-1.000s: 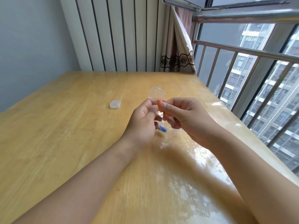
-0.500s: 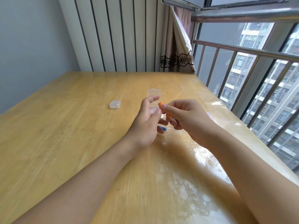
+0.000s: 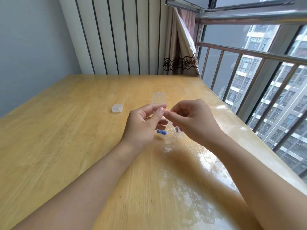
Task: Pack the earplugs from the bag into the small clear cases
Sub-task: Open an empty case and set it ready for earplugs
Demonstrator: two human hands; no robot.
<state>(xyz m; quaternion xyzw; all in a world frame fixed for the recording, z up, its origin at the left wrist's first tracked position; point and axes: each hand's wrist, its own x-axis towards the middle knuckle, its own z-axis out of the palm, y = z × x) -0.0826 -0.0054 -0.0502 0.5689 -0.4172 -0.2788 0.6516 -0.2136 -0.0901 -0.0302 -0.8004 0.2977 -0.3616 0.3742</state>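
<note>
My left hand [image 3: 142,123] holds a small clear case [image 3: 159,98] above the table, its lid flipped open and pointing away from me. My right hand [image 3: 191,118] pinches an orange earplug [image 3: 165,110] right at the case's opening, mostly hidden by my fingertips. Below my hands lies the crumpled clear bag [image 3: 172,133], with a blue earplug [image 3: 162,131] showing at its left side. A second clear case [image 3: 117,108], closed, sits on the table to the left.
The wooden table [image 3: 66,138] has a glossy cover. A window with metal railing [image 3: 249,53] runs along its right edge, a curtain [image 3: 181,47] hangs at the far corner, and a striped wall panel stands behind.
Both hands have risen slightly and come together. The orange earplug has moved from in front of the case into its opening, and less of it shows.
</note>
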